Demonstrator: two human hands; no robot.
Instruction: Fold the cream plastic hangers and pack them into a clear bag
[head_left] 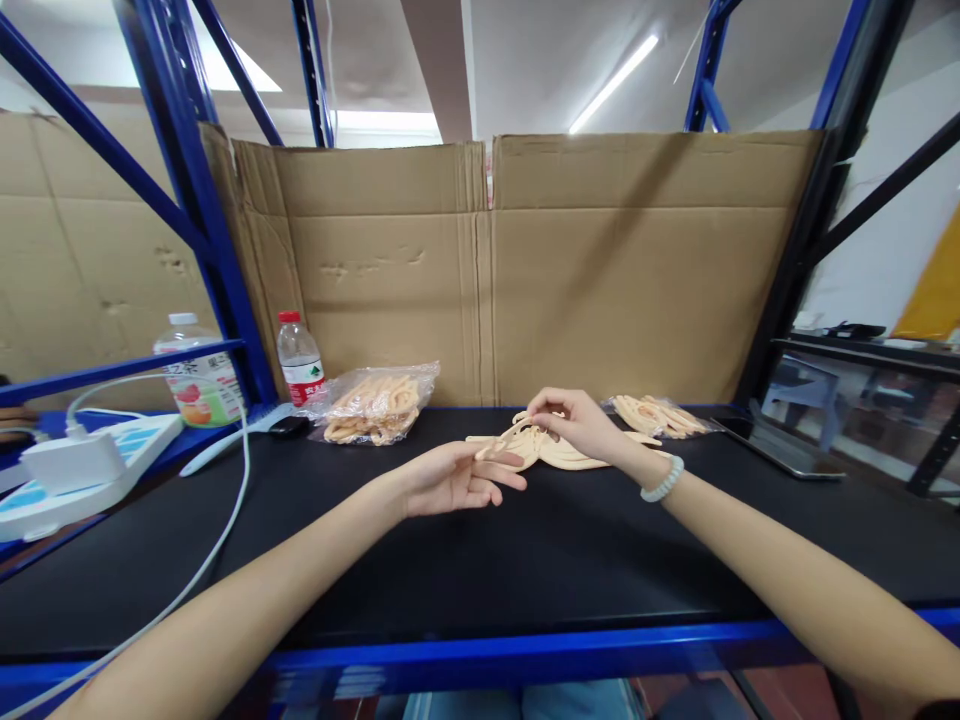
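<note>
Head view: right hand (577,422) pinches a tan strip (498,446), left hand (456,481) open beneath, bare shelf (525,560) reaching the blue edge (525,655).

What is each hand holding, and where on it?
A strip above the pile: the right hand pinches its upper end; its lower end lies across the left hand's open fingers.
</note>
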